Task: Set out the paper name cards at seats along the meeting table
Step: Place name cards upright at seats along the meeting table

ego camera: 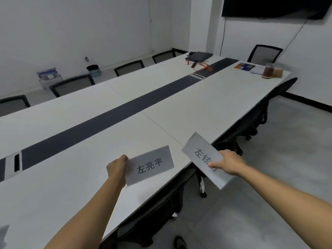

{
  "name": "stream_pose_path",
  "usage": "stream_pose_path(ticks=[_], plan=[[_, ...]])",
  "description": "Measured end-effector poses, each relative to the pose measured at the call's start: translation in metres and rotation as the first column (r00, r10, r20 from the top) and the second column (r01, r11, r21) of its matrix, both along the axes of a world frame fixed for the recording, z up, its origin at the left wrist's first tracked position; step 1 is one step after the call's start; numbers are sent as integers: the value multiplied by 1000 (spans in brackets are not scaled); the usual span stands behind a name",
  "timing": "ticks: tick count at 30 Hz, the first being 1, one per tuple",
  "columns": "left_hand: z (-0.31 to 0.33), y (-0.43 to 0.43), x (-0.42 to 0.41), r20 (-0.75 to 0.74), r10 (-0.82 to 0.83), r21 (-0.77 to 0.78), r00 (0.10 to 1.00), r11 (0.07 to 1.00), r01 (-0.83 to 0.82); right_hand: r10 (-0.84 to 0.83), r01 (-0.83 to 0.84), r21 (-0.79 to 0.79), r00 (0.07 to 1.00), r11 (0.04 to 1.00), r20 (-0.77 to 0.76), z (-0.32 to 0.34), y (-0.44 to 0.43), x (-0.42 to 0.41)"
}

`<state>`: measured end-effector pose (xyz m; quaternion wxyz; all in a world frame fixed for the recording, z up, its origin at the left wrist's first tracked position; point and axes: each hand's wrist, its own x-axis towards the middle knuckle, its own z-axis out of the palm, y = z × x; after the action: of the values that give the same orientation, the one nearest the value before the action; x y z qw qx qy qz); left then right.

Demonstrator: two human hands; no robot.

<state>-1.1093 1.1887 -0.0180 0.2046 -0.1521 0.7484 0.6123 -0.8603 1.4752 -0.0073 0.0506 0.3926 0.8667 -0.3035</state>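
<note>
Pinches the left end of a paper name card (150, 166) in the left grip (116, 167), fingers curled round the edge and the printed face turned toward the camera. Holds that card low over the near side of the white tabletop (197, 108); cannot tell whether it touches. Clamps a second name card (202, 154) in the right grip (228, 161), thumb on top across the last printed character. Tilts this one across the tabletop's edge, partly out over a dark chair (251, 121) tucked below. Holds the two cards just beside each other, not touching. Further out: a dark strip (107, 114) down the tabletop's middle, chairs (71, 85) along the far side. At the far end: a closed laptop (199, 56), an orange cable (203, 67), coloured leaflets (246, 67), a jar (268, 71) of brown liquid. On the wall beyond, a dark screen (273, 6).
</note>
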Motion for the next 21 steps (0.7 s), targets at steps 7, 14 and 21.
stream_pose_path(ticks=[7,14,21], plan=[[-13,80,-64,56,79,45,995,996,-82,98,-100,69,995,993,28,14,90,-100],[-31,132,-117,141,207,37,968,976,-214,168,-178,82,979,981,118,1,175,-202],[-61,178,-155,200,391,-1,898,917,-399,315,-337,38,910,941,269,-55,243,-303]])
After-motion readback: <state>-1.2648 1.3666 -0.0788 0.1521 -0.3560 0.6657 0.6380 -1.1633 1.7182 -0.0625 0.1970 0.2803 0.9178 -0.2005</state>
